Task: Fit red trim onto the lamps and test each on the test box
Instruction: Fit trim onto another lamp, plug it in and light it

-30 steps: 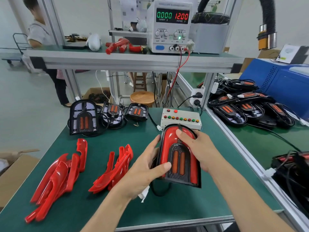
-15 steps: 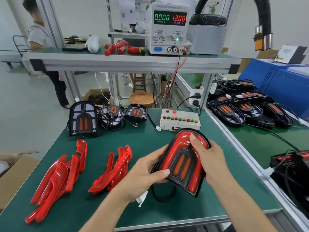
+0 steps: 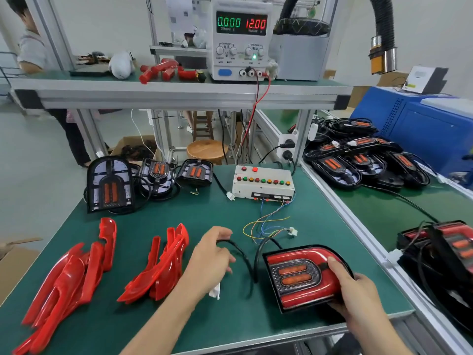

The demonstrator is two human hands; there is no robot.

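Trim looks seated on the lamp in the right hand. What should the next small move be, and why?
Probably bring the lamp's cable, held in the left hand, to the test box lead's white connector and plug in. The lamp in the right hand already wears its red trim, and the supply shows zero current.

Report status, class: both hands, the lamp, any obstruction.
Right hand grips trimmed lamp. Left hand holds its black cable. Test box lead unplugged; nothing blocking.

Red trim pieces (image 3: pixel 69 285); green mat (image 3: pixel 230 321); lamp (image 3: pixel 299 276) red, orange bars; white test box (image 3: pixel 263 184).
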